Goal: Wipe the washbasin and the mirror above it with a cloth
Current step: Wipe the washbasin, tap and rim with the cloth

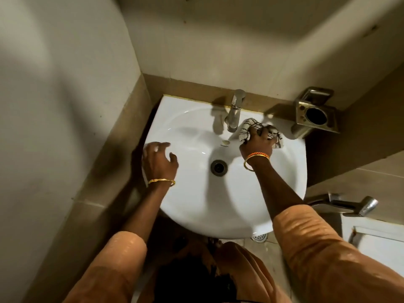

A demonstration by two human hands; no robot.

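- two hands over the washbasin: our right hand clenches the striped cloth on the rim, right of centre; our left hand hovers released at the left edge.
- the cloth, just beside the tap, could snag on it, we judge.
- no mirror in view; it risks being skipped.

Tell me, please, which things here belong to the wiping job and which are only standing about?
Part of the job:
- cloth, bunched in the right hand beside the tap
- washbasin, left hand at its left rim

Only standing about:
- tap
- metal holder on the wall
- spray handle at the right
- floor drain
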